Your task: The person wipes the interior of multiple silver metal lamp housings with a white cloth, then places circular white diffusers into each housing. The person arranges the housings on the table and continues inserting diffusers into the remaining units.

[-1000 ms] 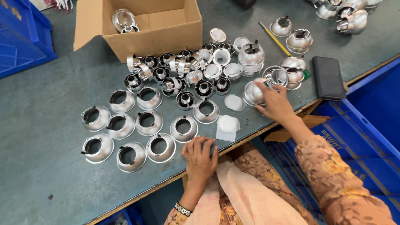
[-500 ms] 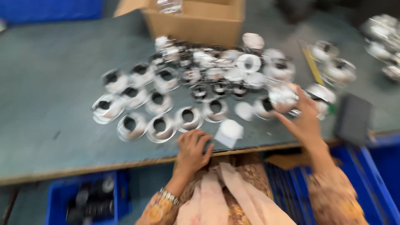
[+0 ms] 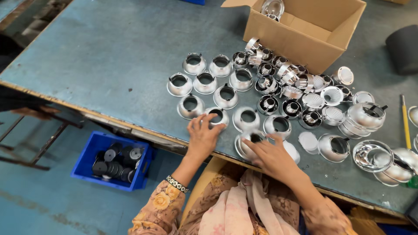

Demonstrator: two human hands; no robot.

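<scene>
Nearest to me, at the table's (image 3: 109,78) front edge, the right hand (image 3: 272,157) lay over a shiny metal ring (image 3: 246,146), fingers spread and curled down on its rim, gripping it loosely; the palm covered most of the piece, so I could not tell how firmly it was held. Just beside it the left hand (image 3: 203,135) was open, fingertips resting on the rim of another silvery ring (image 3: 217,115) in the front row, touching rather than grasping.

These rings looked like thin pressed metal with a polished finish; I judged them light and stiff, likely slippery on the curved wall, and apt to dent or scuff if knocked together; the flat outer flange or the lip of the centre hole seemed the surest place to pinch.

Behind the hands stood the rows of rings (image 3: 204,82), upright and close but mostly apart; further right a jumble of smaller reflector cups (image 3: 283,82) lay touching and tipped at odd angles, with white round discs (image 3: 309,140) near the edge. Beyond those sat an open cardboard box (image 3: 300,32); its inside was mostly hidden, with only a gleam of metal showing. A yellow pencil-like tool (image 3: 405,122) and the bigger housings (image 3: 370,115) ran off the right side; down on the floor a blue crate (image 3: 113,162) held dark discs, too small to make out.
</scene>
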